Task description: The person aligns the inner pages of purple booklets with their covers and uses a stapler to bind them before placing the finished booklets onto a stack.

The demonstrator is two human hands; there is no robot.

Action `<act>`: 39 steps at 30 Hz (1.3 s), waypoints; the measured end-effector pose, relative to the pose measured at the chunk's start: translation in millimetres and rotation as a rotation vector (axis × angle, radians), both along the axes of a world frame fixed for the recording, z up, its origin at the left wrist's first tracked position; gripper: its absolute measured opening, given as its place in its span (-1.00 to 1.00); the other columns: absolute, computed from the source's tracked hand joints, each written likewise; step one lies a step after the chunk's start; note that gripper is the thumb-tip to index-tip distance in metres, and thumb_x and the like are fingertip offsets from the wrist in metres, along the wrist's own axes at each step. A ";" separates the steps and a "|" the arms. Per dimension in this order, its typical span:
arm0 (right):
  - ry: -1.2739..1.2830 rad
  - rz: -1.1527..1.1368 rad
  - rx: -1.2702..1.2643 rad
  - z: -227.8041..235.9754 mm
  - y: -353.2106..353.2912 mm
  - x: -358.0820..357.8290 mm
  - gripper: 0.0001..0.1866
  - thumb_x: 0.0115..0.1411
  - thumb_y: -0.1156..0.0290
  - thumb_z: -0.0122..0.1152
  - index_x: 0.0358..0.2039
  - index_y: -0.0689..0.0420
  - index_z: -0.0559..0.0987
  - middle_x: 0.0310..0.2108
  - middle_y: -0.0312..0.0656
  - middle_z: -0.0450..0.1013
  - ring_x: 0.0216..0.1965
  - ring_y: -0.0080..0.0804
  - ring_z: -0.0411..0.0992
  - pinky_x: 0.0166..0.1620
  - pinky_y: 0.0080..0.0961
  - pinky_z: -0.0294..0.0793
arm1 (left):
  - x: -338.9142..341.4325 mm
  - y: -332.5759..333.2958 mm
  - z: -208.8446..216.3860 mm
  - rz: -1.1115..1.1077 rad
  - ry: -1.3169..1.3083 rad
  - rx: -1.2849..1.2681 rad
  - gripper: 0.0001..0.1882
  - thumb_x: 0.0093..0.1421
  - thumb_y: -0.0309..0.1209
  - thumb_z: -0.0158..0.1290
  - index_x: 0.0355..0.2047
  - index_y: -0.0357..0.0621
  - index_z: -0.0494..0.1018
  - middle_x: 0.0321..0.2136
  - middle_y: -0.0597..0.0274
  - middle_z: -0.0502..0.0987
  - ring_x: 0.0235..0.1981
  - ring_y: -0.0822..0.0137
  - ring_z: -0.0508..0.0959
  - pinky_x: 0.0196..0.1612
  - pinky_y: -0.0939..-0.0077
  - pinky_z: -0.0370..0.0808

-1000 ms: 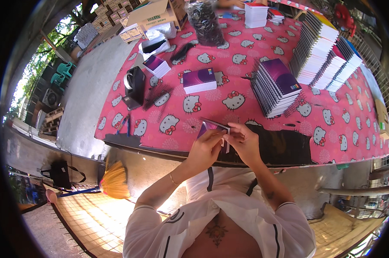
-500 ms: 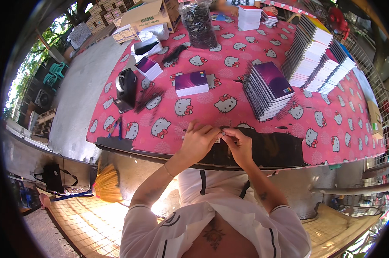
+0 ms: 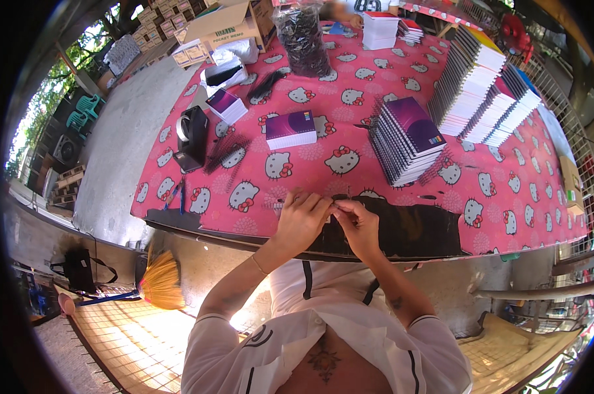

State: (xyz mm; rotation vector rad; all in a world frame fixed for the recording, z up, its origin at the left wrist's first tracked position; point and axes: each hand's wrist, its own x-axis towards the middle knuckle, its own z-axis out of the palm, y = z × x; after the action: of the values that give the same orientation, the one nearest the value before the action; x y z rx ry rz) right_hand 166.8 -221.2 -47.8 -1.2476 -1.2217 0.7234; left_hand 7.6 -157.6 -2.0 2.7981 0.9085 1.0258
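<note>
At six o'clock on the worktop (image 3: 415,230), where its pink printed cover (image 3: 369,174) is tearing away to smooth black, my left hand (image 3: 303,220) and right hand (image 3: 358,226) are meeting, fingertips pinching a small pale piece (image 3: 328,219), mostly hidden. From there, a glossy purple stack of wire-bound notebooks (image 3: 405,138) is standing at one o'clock; beyond it, three taller spiral-bound stacks (image 3: 464,85) are rising. Two boxy purple paper blocks (image 3: 291,130) are lying toward eleven, one black tape dispenser (image 3: 192,141) at ten.
</note>
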 end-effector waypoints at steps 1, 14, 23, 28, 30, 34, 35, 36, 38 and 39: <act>0.003 0.001 0.004 -0.1 -0.3 -0.4 -0.79 0.25 0.60 0.28 -0.09 0.26 0.61 -0.29 -0.22 0.61 -0.30 -0.64 0.55 -0.25 -0.67 0.53 | 0.2 -0.3 -0.2 0.010 -0.007 -0.009 -0.75 0.14 -0.35 0.24 -0.17 -0.11 0.56 -0.36 0.22 0.56 -0.28 0.11 0.57 0.02 0.15 0.42; 0.132 0.197 -0.067 -0.9 8.0 22.3 -0.76 0.26 0.53 0.28 -0.07 0.28 0.61 -0.36 -0.22 0.62 -0.36 -0.66 0.53 -0.28 -0.66 0.52 | -11.2 3.5 9.6 -0.062 -0.036 -0.157 -0.80 0.14 -0.36 0.25 -0.21 -0.04 0.58 -0.35 0.31 0.61 -0.25 0.23 0.61 0.13 0.08 0.35; -0.132 0.449 -0.127 37.7 23.6 52.3 -0.89 0.21 0.51 0.31 -0.30 0.28 0.64 -0.47 -0.28 0.59 -0.43 -0.70 0.49 -0.34 -0.66 0.49 | -13.4 1.0 7.6 -0.073 -0.106 -0.162 -0.81 0.12 -0.34 0.27 -0.26 -0.08 0.59 -0.36 0.27 0.61 -0.29 0.14 0.60 -0.05 0.18 0.44; -0.199 0.432 -0.039 38.7 28.4 51.2 -0.92 0.09 0.55 0.34 -0.40 0.24 0.60 -0.51 -0.23 0.58 -0.47 -0.61 0.55 -0.36 -0.61 0.52 | -16.4 -0.3 10.8 -0.063 -0.035 -0.142 -0.81 0.11 -0.34 0.27 -0.28 -0.10 0.58 -0.38 0.24 0.57 -0.29 0.12 0.56 -0.16 0.20 0.44; -0.276 0.337 0.035 36.5 26.3 43.0 -0.90 0.06 0.54 0.35 -0.43 0.22 0.56 -0.53 -0.21 0.55 -0.51 -0.50 0.55 -0.39 -0.55 0.52 | -13.2 -1.8 11.6 -0.072 -0.024 -0.112 -0.81 0.10 -0.34 0.27 -0.29 -0.10 0.57 -0.39 0.24 0.55 -0.28 0.12 0.55 -0.17 0.20 0.43; -0.474 0.057 0.135 30.7 21.4 21.6 -0.86 0.03 0.49 0.35 -0.45 0.18 0.52 -0.54 -0.19 0.50 -0.58 -0.32 0.48 -0.44 -0.42 0.48 | -9.2 -6.7 16.7 -0.063 -0.002 -0.035 -0.81 0.07 -0.38 0.29 -0.31 -0.14 0.57 -0.42 0.21 0.55 -0.35 0.10 0.54 -0.23 0.20 0.45; -0.441 0.052 0.158 32.2 20.7 18.5 -0.89 0.08 0.48 0.31 -0.43 0.17 0.53 -0.49 -0.18 0.51 -0.59 -0.26 0.45 -0.46 -0.35 0.44 | -9.0 -6.6 16.9 -0.060 0.001 -0.021 -0.80 0.06 -0.40 0.29 -0.31 -0.15 0.57 -0.42 0.19 0.55 -0.38 0.09 0.54 -0.26 0.19 0.46; -0.436 0.056 0.152 34.6 17.9 19.0 -0.89 0.10 0.47 0.31 -0.41 0.17 0.54 -0.47 -0.17 0.52 -0.58 -0.26 0.46 -0.45 -0.36 0.45 | -9.3 -6.2 16.2 -0.047 -0.027 -0.049 -0.81 0.06 -0.41 0.29 -0.31 -0.16 0.57 -0.42 0.18 0.55 -0.38 0.08 0.54 -0.27 0.19 0.47; -0.425 0.064 0.140 43.7 9.7 20.2 -0.89 0.13 0.44 0.32 -0.37 0.17 0.57 -0.43 -0.16 0.54 -0.57 -0.25 0.47 -0.43 -0.37 0.47 | -10.4 -3.5 14.9 -0.023 -0.082 -0.104 -0.81 0.06 -0.44 0.28 -0.31 -0.17 0.56 -0.42 0.16 0.54 -0.38 0.05 0.53 -0.30 0.18 0.48; -0.407 0.055 0.140 48.1 6.6 19.1 -0.89 0.14 0.45 0.32 -0.35 0.18 0.58 -0.41 -0.14 0.55 -0.55 -0.24 0.48 -0.42 -0.37 0.48 | -10.8 -1.5 15.9 -0.031 -0.091 -0.101 -0.81 0.06 -0.44 0.28 -0.31 -0.18 0.56 -0.43 0.15 0.54 -0.39 0.04 0.53 -0.31 0.18 0.48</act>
State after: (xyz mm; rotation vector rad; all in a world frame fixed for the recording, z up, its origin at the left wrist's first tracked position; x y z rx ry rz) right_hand 185.9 -214.7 0.3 -1.2851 -1.6143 0.4222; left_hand -3.2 -159.1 13.9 2.6511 0.8778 1.0624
